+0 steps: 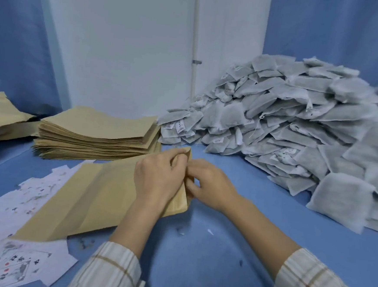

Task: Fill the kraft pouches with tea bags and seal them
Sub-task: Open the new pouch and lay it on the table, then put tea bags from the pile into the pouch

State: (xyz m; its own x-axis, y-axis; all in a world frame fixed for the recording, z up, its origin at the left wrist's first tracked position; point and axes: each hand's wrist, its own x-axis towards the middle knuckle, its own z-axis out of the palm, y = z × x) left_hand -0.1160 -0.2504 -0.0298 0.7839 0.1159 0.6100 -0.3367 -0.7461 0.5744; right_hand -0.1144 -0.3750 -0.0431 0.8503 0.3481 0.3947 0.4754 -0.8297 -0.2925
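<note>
A flat kraft pouch lies across the blue table in front of me, its mouth pointing right. My left hand grips the upper corner of that mouth with curled fingers. My right hand pinches the mouth edge from the right side. Both hands meet at the opening, and the pouch's inside is hidden. A tall heap of grey tea bags with small paper tags fills the right side of the table.
A thick stack of empty kraft pouches stands behind the held pouch. More kraft pouches lie at the far left. White printed label sheets are spread at the near left. A white wall and blue curtains close off the back.
</note>
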